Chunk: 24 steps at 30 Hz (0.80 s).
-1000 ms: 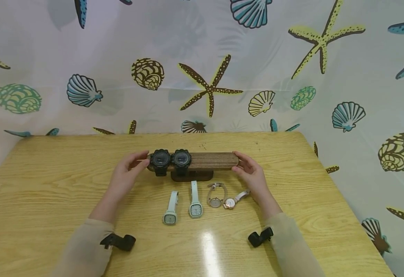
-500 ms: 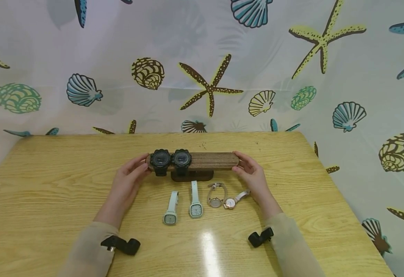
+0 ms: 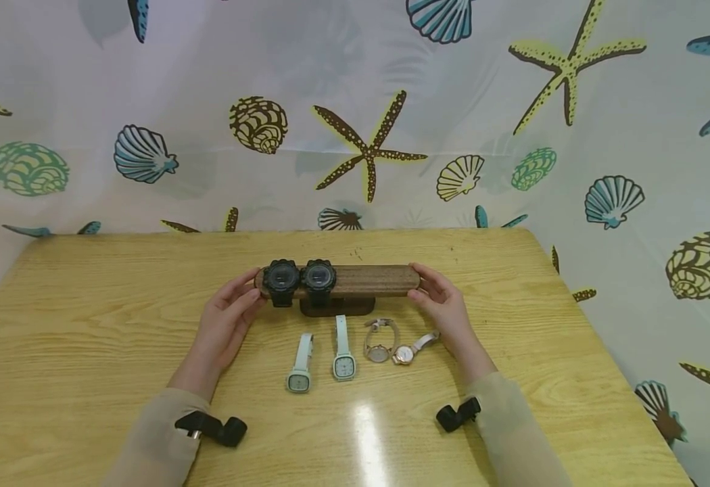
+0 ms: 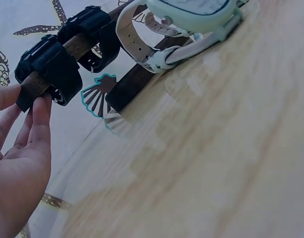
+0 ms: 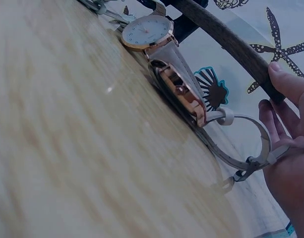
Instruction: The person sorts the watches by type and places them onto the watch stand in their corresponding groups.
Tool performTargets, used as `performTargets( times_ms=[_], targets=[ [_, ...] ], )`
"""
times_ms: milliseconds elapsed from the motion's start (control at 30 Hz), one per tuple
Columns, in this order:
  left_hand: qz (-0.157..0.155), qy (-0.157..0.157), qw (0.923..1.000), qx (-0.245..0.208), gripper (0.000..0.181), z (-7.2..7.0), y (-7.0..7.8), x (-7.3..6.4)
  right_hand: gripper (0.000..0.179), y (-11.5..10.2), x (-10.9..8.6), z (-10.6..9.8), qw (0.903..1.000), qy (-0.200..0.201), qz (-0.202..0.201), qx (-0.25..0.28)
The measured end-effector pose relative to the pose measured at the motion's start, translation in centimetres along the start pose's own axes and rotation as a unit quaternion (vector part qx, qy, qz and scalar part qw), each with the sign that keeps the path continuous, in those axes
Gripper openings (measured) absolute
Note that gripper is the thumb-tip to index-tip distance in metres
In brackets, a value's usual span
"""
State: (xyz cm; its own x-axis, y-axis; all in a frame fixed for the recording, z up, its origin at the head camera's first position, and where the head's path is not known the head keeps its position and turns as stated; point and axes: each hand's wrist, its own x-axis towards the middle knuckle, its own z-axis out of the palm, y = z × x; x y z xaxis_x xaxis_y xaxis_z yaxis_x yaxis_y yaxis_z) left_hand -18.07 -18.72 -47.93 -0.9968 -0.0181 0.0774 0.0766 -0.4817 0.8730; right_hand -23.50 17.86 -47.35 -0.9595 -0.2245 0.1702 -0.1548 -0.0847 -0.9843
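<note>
A dark wooden watch stand [image 3: 373,281] sits on the table with two black digital watches [image 3: 281,277] strapped side by side on its left half. My left hand [image 3: 224,325] holds the bar's left end between thumb and fingers, beside the outer black watch [image 4: 47,69]. At the opposite end, my right hand [image 3: 446,314] pinches the bar's tip [image 5: 273,91]. In front of the stand lie two mint-green square watches [image 3: 344,366], a round watch with a looped strap [image 3: 379,353], and a rose-gold watch [image 3: 404,354] whose pale strap reaches toward my right wrist.
The wooden table [image 3: 105,338] ends at a hanging cloth [image 3: 209,169] printed with shells and starfish, behind and along the right. Black wrist cameras [image 3: 231,431] are fixed on both sleeves.
My left hand has shifted slightly right and taken a closer hold on the stand's left end. The right hand, stand and loose watches stay in place; the head view tilts slightly.
</note>
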Motion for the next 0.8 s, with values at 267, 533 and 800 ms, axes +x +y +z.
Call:
performTargets(
  times_ms=[267, 533, 800],
  targets=[
    [0.001, 0.003, 1.0, 0.004, 0.042, 0.0, 0.0, 0.0, 0.051, -1.1, -0.1, -0.2, 0.9992, 0.006, 0.013, -0.038],
    [0.004, 0.006, 1.0, 0.006, 0.041, 0.1, -0.2, -0.1, 0.041, -5.4, -1.2, 1.5, 0.9791, -0.01, -0.127, -0.159],
    [0.007, 0.002, 1.0, 0.002, 0.04, -0.2, -0.2, 0.2, 0.038, -6.6, -2.0, 3.8, 0.9359, -0.081, -0.216, -0.266]
  ],
)
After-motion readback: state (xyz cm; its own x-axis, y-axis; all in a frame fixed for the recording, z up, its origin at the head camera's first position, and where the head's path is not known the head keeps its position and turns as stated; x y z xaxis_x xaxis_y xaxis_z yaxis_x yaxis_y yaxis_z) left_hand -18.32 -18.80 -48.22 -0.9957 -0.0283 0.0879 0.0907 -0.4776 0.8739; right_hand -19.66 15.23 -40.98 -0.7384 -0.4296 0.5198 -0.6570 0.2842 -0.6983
